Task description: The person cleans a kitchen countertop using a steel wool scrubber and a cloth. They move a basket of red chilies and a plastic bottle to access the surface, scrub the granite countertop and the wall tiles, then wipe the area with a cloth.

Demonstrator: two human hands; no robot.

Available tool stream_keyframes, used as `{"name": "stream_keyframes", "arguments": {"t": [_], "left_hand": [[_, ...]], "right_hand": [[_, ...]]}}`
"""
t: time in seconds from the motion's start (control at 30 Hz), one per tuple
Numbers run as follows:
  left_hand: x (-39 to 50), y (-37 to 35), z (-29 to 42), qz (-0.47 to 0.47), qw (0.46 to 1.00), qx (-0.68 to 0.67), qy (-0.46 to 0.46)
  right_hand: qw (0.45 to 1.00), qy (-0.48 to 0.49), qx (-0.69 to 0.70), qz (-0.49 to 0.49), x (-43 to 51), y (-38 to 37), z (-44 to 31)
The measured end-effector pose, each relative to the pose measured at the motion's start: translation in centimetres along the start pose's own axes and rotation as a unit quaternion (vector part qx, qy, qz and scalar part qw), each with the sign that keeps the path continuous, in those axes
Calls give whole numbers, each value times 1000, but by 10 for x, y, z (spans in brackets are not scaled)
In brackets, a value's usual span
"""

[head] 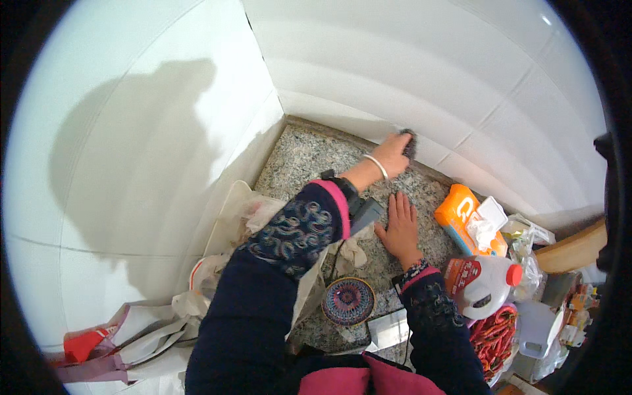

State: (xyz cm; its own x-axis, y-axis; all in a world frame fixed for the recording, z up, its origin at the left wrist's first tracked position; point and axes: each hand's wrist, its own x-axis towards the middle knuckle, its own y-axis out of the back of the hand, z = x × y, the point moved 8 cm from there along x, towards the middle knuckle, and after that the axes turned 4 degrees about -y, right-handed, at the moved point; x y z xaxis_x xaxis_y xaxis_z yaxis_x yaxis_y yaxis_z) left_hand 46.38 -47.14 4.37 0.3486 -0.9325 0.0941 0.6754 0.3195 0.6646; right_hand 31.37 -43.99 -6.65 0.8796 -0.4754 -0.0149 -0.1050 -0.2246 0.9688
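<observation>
My left hand (393, 154) reaches across to the foot of the white tiled wall (355, 64). Its fingers grip a dark scouring pad (409, 146) near the line where wall and counter meet; the hand looks slightly blurred. On that wrist are a pale bangle and a black strap. My right hand (401, 228) lies palm down on the speckled granite countertop (316, 153), fingers stretched out and holding nothing. To its right stands an orange pack of wipes (461, 210), lid up, with a white wipe (481, 233) poking out.
A patterned bowl (348, 301) and a crumpled pale cloth (351, 256) are close before me. At right are a plastic jug (486, 286) with a red cap, dried red chillies (493, 340) and a wooden board (572, 247). Plastic bags (264, 212) crowd the left side.
</observation>
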Motion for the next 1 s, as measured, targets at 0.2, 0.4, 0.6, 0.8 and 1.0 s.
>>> {"name": "stream_keyframes", "arguments": {"t": [0.2,0.4,0.6,0.8,1.0], "left_hand": [[-65,3,18,-59,997,-34,32],[-96,-43,60,-176,980,-24,-91],[-156,-67,-3,-374,862,331,80],[-145,-72,-19,-335,880,326,85],[-68,107,-105,82,915,344,194]], "right_hand": [[818,-104,566,10,-4,38,20],[689,-154,704,78,-30,67,43],[967,-142,200,61,-51,56,53],[985,-94,139,34,-60,34,53],[985,-66,147,68,-62,29,49]]}}
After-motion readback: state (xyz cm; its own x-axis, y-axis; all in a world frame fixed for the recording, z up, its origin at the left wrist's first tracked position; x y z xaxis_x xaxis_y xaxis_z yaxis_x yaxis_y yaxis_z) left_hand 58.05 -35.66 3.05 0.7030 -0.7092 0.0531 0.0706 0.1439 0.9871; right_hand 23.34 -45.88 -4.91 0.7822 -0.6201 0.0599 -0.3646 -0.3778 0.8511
